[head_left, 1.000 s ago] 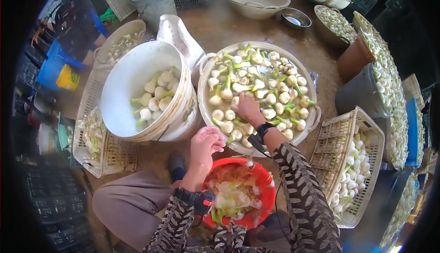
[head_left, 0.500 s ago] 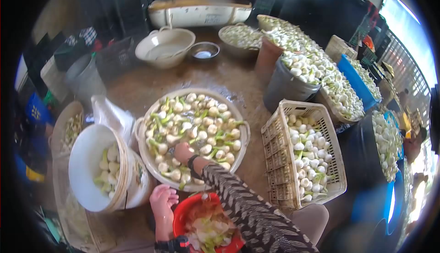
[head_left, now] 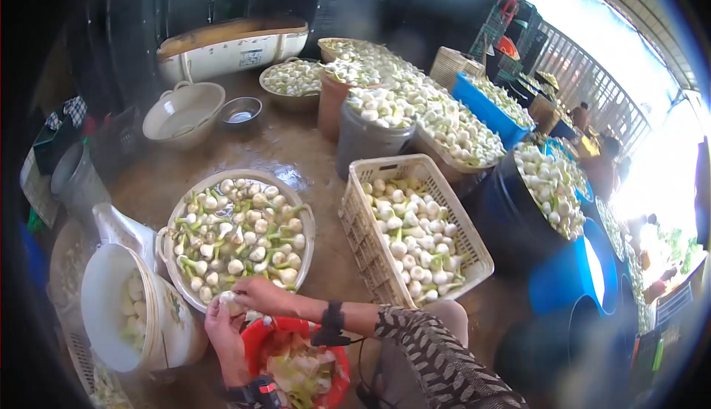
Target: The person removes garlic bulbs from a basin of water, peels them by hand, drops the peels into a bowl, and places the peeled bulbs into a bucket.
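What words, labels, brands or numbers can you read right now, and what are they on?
None is readable.
Panel of dark marks on the white trough: too small and blurred to read.
Greenish marks on the white bucket: too blurred to tell whether they are letters.
I can make out no other lettering.

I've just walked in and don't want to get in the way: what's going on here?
A person's left hand and right hand are together on a pale bulb, at the near edge of a wide basin of bulbs in water. A red tub just below holds leafy scraps. More bulbs lie in the white bucket to the left and the crate to the right.
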Tool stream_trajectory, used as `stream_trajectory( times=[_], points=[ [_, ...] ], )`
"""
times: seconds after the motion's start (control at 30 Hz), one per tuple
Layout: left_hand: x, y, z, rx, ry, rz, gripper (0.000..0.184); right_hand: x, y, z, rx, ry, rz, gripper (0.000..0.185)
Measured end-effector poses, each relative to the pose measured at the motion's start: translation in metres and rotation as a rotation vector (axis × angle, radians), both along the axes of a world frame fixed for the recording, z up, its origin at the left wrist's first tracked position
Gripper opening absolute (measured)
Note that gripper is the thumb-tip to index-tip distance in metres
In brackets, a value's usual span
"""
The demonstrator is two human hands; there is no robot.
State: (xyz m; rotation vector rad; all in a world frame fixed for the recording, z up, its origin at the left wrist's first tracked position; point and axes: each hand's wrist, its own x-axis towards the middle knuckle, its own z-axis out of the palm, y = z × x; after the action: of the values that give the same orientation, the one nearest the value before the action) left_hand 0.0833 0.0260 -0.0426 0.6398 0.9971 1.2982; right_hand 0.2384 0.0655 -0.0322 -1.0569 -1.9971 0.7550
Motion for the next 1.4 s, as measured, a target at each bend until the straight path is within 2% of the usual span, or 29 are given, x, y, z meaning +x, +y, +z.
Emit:
stream_trajectory(
  times=[0.03,0.07,0.13,0.17,0.2,0.23,0.27,0.33,0.37,0.4,0.47,0.5,0.57,0.6,0.7,0.77,0.87,1.03,1.13,1.27,1.33,1.4],
  points=[
    [0.008,-0.016,0.007,-0.014,-0.009,0.036,0.032,0.009,-0.008,0.002,-0.180,0.007,0.030,0.020],
    [0.029,-0.048,0.039,0.007,0.141,0.080,0.032,0.015,-0.045,0.034,-0.249,0.026,-0.061,0.017],
    [0.030,-0.064,0.039,-0.006,0.167,0.051,0.036,0.018,-0.065,0.031,-0.138,-0.093,-0.084,0.018],
    [0.032,-0.073,0.040,0.014,0.211,0.046,0.036,0.018,-0.068,0.015,0.023,-0.121,-0.091,0.018],
    [0.037,-0.081,0.046,0.026,0.255,0.055,0.037,0.022,-0.081,0.018,0.038,-0.232,-0.100,0.018],
    [0.039,-0.084,0.034,0.057,0.299,0.036,0.037,0.024,-0.087,0.015,0.195,-0.556,-0.020,0.021],
    [0.032,-0.089,0.017,0.073,0.359,0.032,0.036,0.029,-0.103,0.041,0.124,-0.537,0.028,0.024],
    [0.033,-0.100,0.017,0.204,0.542,0.050,0.029,0.029,-0.119,0.042,0.060,-0.352,-0.157,0.027],
    [0.036,-0.106,0.023,0.210,0.458,0.050,0.032,0.031,-0.127,0.048,0.015,-0.127,-0.153,0.033],
    [0.038,-0.112,0.027,0.226,0.372,0.033,0.034,0.035,-0.132,0.052,-0.020,-0.120,-0.157,0.037],
    [0.034,-0.124,0.045,0.171,0.106,-0.075,0.037,0.031,-0.139,0.052,0.078,-0.067,-0.269,0.019],
    [0.027,-0.130,0.052,0.132,-0.060,-0.154,0.039,0.034,-0.140,0.057,0.038,-0.086,-0.304,0.013],
    [0.013,-0.142,0.060,0.196,-0.271,-0.247,0.043,0.052,-0.123,0.027,0.016,-0.218,-0.379,0.013],
    [0.007,-0.150,0.064,0.242,-0.347,-0.271,0.047,0.064,-0.115,0.006,-0.054,-0.462,-0.318,0.012],
    [-0.009,-0.160,0.068,0.142,-0.515,-0.237,0.047,0.052,-0.134,0.014,-0.037,-0.322,-0.066,0.019],
    [-0.016,-0.162,0.059,0.095,-0.425,-0.201,0.048,0.029,-0.150,0.059,0.238,-0.058,-0.016,0.019],
    [-0.007,-0.164,0.055,0.050,-0.287,-0.196,0.043,0.016,-0.163,0.084,0.076,-0.018,0.122,0.018],
    [0.000,-0.160,0.046,0.079,-0.278,-0.247,0.037,0.017,-0.160,0.080,0.080,-0.074,0.196,0.012],
    [0.002,-0.160,0.048,0.078,-0.255,-0.255,0.036,0.014,-0.162,0.078,0.205,-0.194,0.158,0.008],
    [0.004,-0.161,0.050,0.135,-0.093,-0.304,0.046,0.013,-0.159,0.068,0.015,-0.061,0.011,0.003],
    [0.007,-0.159,0.056,0.192,0.016,-0.304,0.049,0.018,-0.151,0.058,-0.256,0.020,0.042,0.008],
    [0.010,-0.158,0.054,0.207,-0.067,-0.246,0.050,0.023,-0.146,0.057,-0.447,0.160,0.150,0.011]
  ],
)
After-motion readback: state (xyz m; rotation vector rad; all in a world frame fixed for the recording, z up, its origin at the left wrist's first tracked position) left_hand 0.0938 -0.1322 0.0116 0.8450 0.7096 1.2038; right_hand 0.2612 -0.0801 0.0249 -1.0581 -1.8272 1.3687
